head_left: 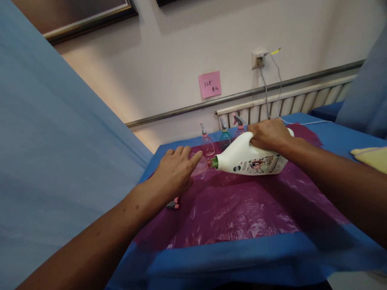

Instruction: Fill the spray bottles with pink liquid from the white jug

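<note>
My right hand [269, 135] is wrapped round the handle of a white detergent jug [232, 159], which is tipped almost flat with its mouth to the left. A green spout [214, 162] shows in the jug's mouth, against the pinkish neck of a clear bottle [200, 168]. My left hand [177, 169] is closed round that clear bottle, hiding much of it; its fill level cannot be made out. Below my left wrist, a grey and pink spray head [173, 204] lies on the purple plastic sheet [229, 209], partly covered by the hand.
Behind the jug stand a clear spray bottle [207, 146], a teal spray bottle [225, 141] and a pink spray bottle [240, 129]. A yellow cloth [373, 158] lies at right on the blue-covered table [341, 131]. Blue curtain [60, 141] hangs left; a cable [266, 90] runs from a wall socket.
</note>
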Available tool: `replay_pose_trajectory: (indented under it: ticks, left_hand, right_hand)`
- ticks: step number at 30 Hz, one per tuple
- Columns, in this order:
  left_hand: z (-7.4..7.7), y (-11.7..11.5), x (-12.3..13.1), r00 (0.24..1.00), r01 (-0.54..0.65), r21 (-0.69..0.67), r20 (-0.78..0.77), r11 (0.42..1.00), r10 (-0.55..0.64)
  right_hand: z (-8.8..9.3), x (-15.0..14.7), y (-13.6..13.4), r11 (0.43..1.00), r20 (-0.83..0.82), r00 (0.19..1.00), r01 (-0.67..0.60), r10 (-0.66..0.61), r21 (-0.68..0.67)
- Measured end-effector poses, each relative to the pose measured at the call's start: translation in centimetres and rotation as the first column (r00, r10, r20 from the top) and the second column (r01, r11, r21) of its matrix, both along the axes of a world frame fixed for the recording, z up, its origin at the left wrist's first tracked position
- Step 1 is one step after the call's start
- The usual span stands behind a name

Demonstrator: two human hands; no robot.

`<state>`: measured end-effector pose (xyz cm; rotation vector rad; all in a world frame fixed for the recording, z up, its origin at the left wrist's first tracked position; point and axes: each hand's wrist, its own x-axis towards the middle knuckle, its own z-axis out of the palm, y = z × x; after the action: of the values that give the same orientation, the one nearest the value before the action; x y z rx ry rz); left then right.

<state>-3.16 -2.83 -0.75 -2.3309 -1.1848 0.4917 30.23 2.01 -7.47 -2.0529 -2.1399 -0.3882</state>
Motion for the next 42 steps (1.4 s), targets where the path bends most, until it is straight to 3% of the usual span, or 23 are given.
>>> replay_pose_trajectory:
  ticks: [10, 25, 42]
  left_hand:
    - [-0.23, 0.4, 0.22, 0.999, 0.041, -0.005, 0.018, 0.999, -0.041]
    - [0.35, 0.1, 0.87, 1.0, 0.008, -0.012, -0.014, 1.0, -0.008]
    - [0.31, 0.43, 0.67, 0.996, 0.079, 0.024, -0.034, 0.997, -0.078]
  right_hand:
    - [-0.15, 0.23, 0.36, 1.0, 0.008, 1.0, -0.023, 0.023, 0.007]
    - [-0.13, 0.19, 0.1, 1.0, 0.011, 1.0, -0.008, 0.007, 0.01]
    - [-0.14, 0.29, 0.22, 1.0, 0.012, 1.0, -0.017, 0.017, 0.011]
